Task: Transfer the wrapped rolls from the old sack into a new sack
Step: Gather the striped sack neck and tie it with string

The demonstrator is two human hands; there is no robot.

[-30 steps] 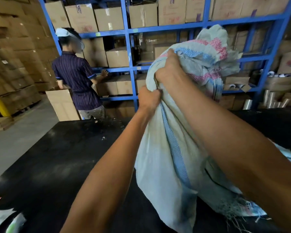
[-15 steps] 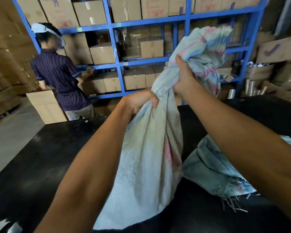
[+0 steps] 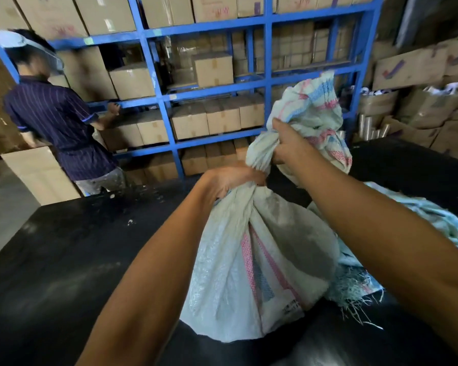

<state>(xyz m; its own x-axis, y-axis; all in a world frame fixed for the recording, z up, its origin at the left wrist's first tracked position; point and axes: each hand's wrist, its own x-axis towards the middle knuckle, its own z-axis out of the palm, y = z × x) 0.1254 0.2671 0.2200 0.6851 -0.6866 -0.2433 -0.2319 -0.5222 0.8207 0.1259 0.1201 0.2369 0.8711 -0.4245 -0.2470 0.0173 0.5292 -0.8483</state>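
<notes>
A blue shelving rack [image 3: 159, 101] stacked with cardboard boxes [image 3: 213, 70] fills the far wall, where another person [image 3: 56, 120] in a striped shirt stands at far left. Nearer, a black table [image 3: 50, 273] carries the woven sack [image 3: 251, 273], its bulging body resting at centre. A second, frayed sack [image 3: 418, 233] lies flat on the table to the right, partly behind the right forearm. No wrapped rolls show; whatever the sack holds is hidden. The left hand [image 3: 230, 178] clenches the gathered neck just above the bulge, and the right hand [image 3: 288, 146], higher and farther, grips the loose mouth cloth bunched above it. To do this well, I judge the neck should stay choked tight while the mouth is worked open, keeping the load steady on the table
</notes>
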